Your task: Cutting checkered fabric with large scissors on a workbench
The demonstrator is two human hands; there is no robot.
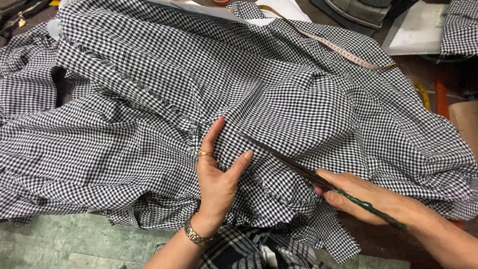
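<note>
The gingham fabric (279,99), woven in small black and white checks, lies rumpled across most of the desk (59,239), heaped in soft folds with a frayed raw edge running slantwise from the upper left toward the middle. Nearest the viewer, the left hand (216,177) lies flat and released on the cloth, fingers spread, pressing it down; it wears a gold ring and a gold watch band at the wrist. Just beside it, the right hand (358,197) is clenched around the dark handles of a pair of scissors (294,164), whose long blades lie low against the fabric and point toward the left hand's fingertips. A piece of larger black and white plaid shows at the bottom edge, below the wrists. The desk surface shows greenish at the lower left and darker at the right. Farther back, a measuring tape (343,52) trails over the cloth, and white paper sheets (279,10) lie beyond it.
</note>
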